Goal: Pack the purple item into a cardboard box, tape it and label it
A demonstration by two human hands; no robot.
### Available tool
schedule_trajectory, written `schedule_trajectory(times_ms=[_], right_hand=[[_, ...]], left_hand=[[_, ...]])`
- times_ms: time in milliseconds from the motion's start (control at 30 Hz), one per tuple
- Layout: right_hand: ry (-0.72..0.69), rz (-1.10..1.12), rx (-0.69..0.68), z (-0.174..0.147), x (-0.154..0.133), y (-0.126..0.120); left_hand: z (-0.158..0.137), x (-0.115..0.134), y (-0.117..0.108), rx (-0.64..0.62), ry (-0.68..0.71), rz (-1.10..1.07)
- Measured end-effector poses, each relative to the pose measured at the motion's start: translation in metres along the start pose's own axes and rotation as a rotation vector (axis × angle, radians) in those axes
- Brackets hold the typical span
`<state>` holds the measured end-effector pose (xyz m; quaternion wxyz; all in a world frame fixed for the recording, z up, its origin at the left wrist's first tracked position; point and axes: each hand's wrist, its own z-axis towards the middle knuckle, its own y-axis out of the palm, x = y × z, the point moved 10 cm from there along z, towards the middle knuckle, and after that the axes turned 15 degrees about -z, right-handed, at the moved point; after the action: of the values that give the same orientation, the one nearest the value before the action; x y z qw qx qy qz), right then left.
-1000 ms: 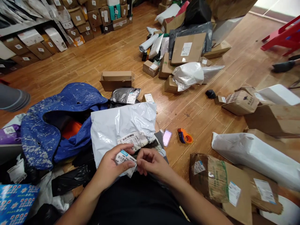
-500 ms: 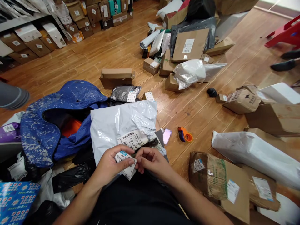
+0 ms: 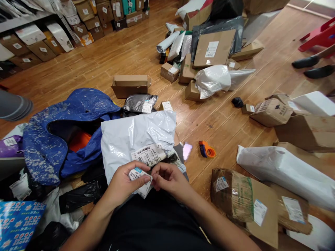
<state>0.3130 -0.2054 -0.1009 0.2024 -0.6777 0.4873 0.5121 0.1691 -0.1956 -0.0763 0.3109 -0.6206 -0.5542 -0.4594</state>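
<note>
A white shipping label (image 3: 143,190) with a blue strip and barcode is gripped between the thumb and fingers of my left hand (image 3: 127,183). At the label's right corner, the thumb and forefinger of my right hand (image 3: 169,178) are pinched together on its edge. Just beyond both hands lies a large white poly mailer (image 3: 131,130), which bears a creased label (image 3: 149,155) of its own. What lies beneath the mailer is mostly hidden.
An orange and blue tape dispenser (image 3: 206,149) lies on the wooden floor to the right. On the left is an unzipped blue bag (image 3: 70,108). Cardboard boxes (image 3: 261,209) and a long white package (image 3: 282,170) crowd the right; more parcels (image 3: 214,48) are piled ahead.
Both hands stay nearly in place, and the label tilts slightly between them. At the far right, a person's dark shoes have shifted, with both now more visible.
</note>
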Motion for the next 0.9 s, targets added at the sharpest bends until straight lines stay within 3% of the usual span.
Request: schedule_trajectory(times_ms=[167, 367, 733, 900], right_hand=[[0.004, 0.07, -0.046, 0.002, 0.003, 0.003], [0.039, 0.144, -0.088, 0.004, 0.01, 0.007], [0.101, 0.158, -0.138, 0.003, 0.02, 0.017], [0.151, 0.168, -0.179, 0.0, 0.025, 0.025]], left_hand=[[0.002, 0.003, 0.0, -0.01, 0.042, -0.014], [-0.003, 0.024, 0.011, -0.111, 0.315, 0.029], [-0.04, 0.062, 0.019, -0.167, 0.824, 0.551], [-0.055, 0.066, 0.031, -0.231, 0.936, 0.705]])
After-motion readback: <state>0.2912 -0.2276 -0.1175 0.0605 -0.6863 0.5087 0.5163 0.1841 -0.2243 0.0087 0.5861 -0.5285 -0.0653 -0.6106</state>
